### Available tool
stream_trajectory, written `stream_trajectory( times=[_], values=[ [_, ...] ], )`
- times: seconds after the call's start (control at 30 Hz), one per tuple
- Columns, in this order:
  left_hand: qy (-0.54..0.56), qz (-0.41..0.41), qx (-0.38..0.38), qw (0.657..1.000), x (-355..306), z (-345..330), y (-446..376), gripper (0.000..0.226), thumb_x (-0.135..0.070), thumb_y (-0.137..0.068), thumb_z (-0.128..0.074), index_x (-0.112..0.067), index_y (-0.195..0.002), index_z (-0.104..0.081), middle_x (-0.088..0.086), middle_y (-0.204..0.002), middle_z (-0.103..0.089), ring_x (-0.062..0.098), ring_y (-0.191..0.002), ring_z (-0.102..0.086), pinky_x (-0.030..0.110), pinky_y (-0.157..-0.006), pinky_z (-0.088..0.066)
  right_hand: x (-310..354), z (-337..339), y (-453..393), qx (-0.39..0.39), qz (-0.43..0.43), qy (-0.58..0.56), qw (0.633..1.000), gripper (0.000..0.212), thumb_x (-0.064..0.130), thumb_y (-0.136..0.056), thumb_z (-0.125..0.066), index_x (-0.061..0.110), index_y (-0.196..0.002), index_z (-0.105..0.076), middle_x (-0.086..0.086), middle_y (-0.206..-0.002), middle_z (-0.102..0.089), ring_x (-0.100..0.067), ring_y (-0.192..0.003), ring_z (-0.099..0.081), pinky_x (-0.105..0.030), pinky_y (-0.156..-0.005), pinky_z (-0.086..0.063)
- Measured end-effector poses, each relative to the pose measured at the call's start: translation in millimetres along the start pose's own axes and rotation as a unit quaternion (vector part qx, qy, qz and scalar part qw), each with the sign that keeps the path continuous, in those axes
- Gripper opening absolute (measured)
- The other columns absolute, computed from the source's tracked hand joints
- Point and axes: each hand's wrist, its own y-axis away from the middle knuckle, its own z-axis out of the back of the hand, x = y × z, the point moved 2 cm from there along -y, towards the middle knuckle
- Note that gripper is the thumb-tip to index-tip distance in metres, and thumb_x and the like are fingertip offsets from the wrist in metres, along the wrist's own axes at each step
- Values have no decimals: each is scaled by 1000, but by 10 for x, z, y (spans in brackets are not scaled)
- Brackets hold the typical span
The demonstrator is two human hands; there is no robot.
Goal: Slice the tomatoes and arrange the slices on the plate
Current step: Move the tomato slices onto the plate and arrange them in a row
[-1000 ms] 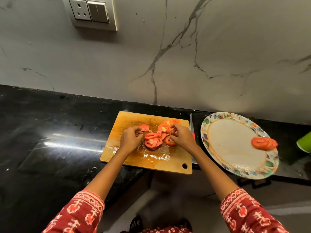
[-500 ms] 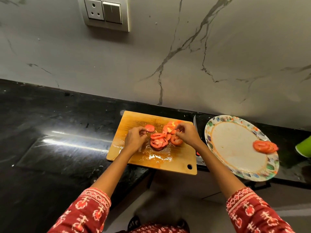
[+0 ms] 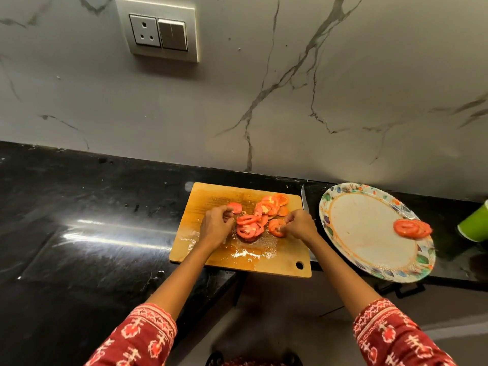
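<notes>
The head view looks down at a wooden cutting board (image 3: 208, 249) that lies at the front edge of a black counter (image 3: 79, 220). A pile of tomato slices (image 3: 260, 216) sits near the far right corner of the board, and one single slice (image 3: 235, 207) lies a little to the left of the pile. The board looks wet near its front edge.

The left hand (image 3: 216, 225) is on the board, just left of the pile, with its fingers curled. They touch the slices, but I cannot tell if they hold one. The right hand (image 3: 299, 225) is near the right edge of the board. Its fingertips pinch a slice (image 3: 274, 227) at the near right side of the pile.

A knife (image 3: 304, 200) lies on the counter between the board and a plate (image 3: 369, 268) with a colored rim. The plate sits to the right of the board and hangs a bit over the front edge of the counter. A few plated slices (image 3: 412, 228) rest by its right rim, overlapping. A green cup (image 3: 475, 224) stands at the far right. Both arms wear red patterned sleeves (image 3: 390, 336).
</notes>
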Motion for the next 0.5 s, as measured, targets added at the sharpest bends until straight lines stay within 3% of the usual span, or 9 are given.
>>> stream_trajectory(
  times=[0.1, 0.2, 0.23, 0.43, 0.5],
  values=[
    [7, -14, 3, 1000, -118, -11, -3, 31, -8, -85, -62, -9, -116, -61, 6, -108, -66, 14, -94, -60, 17, -76, -47, -28, 54, 32, 10, -10, -75, 997, 24, 15, -72, -80, 11, -82, -58, -4, -86, -59, -19, -82, -62, -38, -75, -56],
    [19, -18, 6, 1000, -187, -34, -35, 30, -8, -85, -62, -10, -115, -61, 6, -110, -65, 15, -97, -60, 20, -79, -49, -5, 177, 89, 13, 12, -141, 990, 23, 2, -80, -70, 14, -76, -51, -4, -82, -58, -11, -65, -61, -19, -51, -52],
    [21, -18, 11, 1000, -210, -44, -45, 31, -8, -85, -62, -9, -116, -61, 7, -109, -65, 15, -97, -60, 21, -80, -49, 4, 223, 98, 11, 29, -154, 988, 23, -1, -81, -66, 15, -76, -51, -6, -84, -58, -11, -65, -61, -16, -48, -51],
    [85, -56, 103, 990, -496, -183, -17, 39, -16, -84, -65, -11, -122, -57, -2, -106, -61, 10, -98, -57, 11, -72, -45, 151, 431, 171, 104, 88, -268, 954, 20, -3, -83, -64, 13, -91, -55, -10, -90, -61, -16, -77, -65, -19, -56, -56],
    [96, -67, 123, 985, -545, -240, -10, 38, -13, -86, -62, -11, -123, -56, -1, -111, -61, 12, -104, -56, 14, -79, -45, 207, 457, 216, 148, 110, -274, 944, 21, -2, -84, -63, 15, -94, -54, -12, -96, -61, -18, -83, -65, -19, -58, -55]
  ],
)
